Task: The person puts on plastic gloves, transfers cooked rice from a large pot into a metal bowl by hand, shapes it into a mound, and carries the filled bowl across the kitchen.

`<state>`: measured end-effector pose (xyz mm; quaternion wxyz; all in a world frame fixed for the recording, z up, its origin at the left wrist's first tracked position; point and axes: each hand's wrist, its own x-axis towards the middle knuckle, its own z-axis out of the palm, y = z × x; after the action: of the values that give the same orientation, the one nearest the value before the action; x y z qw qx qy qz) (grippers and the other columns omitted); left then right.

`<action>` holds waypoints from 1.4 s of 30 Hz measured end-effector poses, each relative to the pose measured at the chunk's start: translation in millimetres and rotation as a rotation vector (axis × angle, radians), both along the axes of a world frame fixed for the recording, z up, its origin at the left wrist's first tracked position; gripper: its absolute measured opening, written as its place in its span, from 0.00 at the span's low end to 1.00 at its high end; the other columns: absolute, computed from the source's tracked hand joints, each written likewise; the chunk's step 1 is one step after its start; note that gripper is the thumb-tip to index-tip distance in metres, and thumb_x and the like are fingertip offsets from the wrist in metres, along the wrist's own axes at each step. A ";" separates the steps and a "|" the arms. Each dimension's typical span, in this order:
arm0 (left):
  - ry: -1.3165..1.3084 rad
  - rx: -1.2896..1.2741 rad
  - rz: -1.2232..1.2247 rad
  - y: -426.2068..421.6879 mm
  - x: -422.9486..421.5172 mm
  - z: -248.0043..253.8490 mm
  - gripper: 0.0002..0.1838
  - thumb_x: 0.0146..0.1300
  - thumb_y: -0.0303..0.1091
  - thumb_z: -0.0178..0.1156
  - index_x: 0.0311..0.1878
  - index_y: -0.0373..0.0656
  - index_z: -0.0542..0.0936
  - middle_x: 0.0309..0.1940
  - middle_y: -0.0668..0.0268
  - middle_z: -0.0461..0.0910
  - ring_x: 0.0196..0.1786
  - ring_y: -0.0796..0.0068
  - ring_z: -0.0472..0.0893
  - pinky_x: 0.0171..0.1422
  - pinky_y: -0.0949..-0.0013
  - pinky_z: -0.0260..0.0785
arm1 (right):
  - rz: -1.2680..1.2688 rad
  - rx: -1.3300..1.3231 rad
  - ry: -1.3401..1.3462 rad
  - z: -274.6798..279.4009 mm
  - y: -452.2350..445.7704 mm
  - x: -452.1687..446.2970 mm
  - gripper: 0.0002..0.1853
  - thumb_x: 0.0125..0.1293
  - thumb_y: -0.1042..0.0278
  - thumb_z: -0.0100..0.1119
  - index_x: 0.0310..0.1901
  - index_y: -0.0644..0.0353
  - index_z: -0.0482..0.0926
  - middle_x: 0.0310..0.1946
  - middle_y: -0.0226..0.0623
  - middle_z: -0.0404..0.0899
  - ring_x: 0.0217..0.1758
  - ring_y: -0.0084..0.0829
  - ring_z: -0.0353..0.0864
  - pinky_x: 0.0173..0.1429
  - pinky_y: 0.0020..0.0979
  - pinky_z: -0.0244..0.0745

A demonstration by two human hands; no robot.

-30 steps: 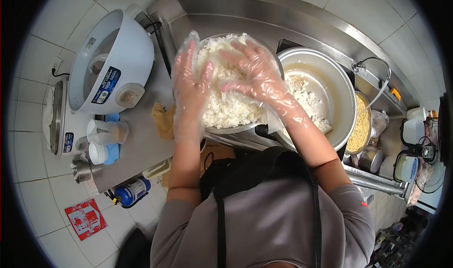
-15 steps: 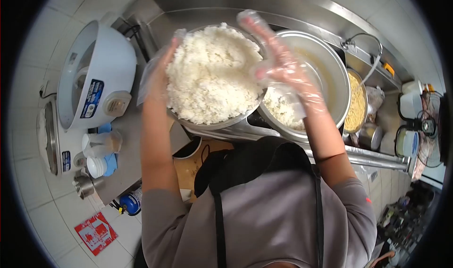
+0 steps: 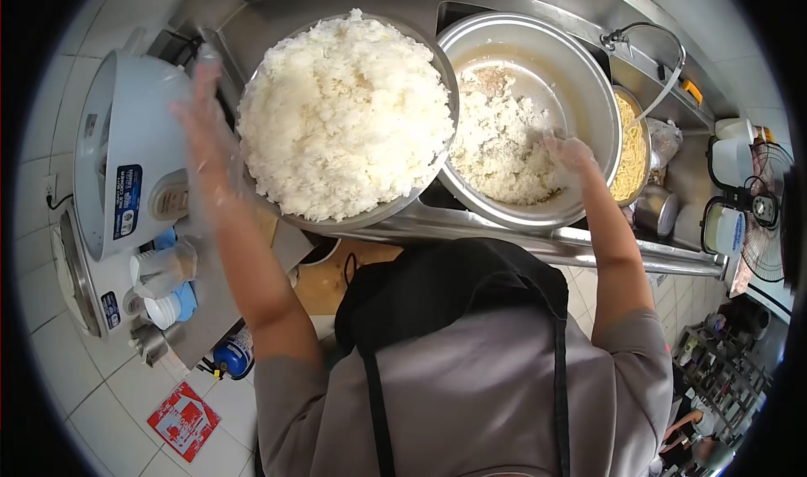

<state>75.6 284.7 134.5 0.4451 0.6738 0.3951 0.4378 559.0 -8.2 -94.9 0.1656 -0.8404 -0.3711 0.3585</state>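
Note:
A wide metal basin (image 3: 450, 99) is heaped with white cooked rice (image 3: 345, 120). To its right stands a large metal pot (image 3: 593, 82) with a smaller mass of rice (image 3: 504, 153) on its bottom, mostly at the left and front. My left hand (image 3: 206, 132), in a clear plastic glove, is raised left of the basin, apart from the heap, fingers stretched and somewhat blurred. My right hand (image 3: 576, 153), also gloved, reaches into the pot at the rice's right edge. Its fingers point left and are partly hidden, so I cannot see whether rice is in them.
A pale rice cooker (image 3: 134, 158) stands close by my left hand. Right of the pot is a pan of yellow noodles (image 3: 630, 149), with a metal canister (image 3: 656, 208) near it. A hose tap (image 3: 668, 48) arches behind. Plastic cups (image 3: 164, 271) sit at the left counter; a fan (image 3: 763, 208) is far right.
My left hand has moved left, away from the basin's side. My right hand has gone from beside the heap down into the pot. The view has shifted, showing more of the pot's rice.

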 end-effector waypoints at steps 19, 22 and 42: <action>0.763 0.802 0.114 -148.3 61.9 -1.3 0.42 0.63 0.67 0.41 0.65 0.38 0.69 0.68 0.58 0.65 0.75 0.58 0.54 0.77 0.47 0.31 | 0.182 -0.165 0.929 -11.9 40.7 -125.2 0.30 0.71 0.45 0.43 0.61 0.63 0.72 0.55 0.42 0.77 0.59 0.39 0.74 0.63 0.38 0.69; 0.898 0.842 -0.138 -174.4 103.4 -16.2 0.33 0.63 0.60 0.50 0.63 0.45 0.72 0.67 0.64 0.66 0.75 0.60 0.54 0.76 0.41 0.34 | -0.070 -0.108 1.131 -14.3 41.3 -127.0 0.30 0.70 0.44 0.43 0.61 0.63 0.71 0.55 0.42 0.77 0.59 0.39 0.75 0.64 0.39 0.69; -0.490 -0.174 -0.268 -194.8 231.8 -31.8 0.65 0.50 0.61 0.68 0.75 0.46 0.30 0.73 0.47 0.35 0.76 0.51 0.38 0.78 0.51 0.34 | -0.330 1.159 1.273 216.2 96.4 -140.8 0.32 0.70 0.43 0.43 0.66 0.61 0.64 0.62 0.45 0.69 0.63 0.41 0.72 0.68 0.40 0.66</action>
<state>307.5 89.9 102.7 0.6374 0.5534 0.2193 0.4892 418.2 88.2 121.3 0.7921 -0.3072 -0.2055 0.4858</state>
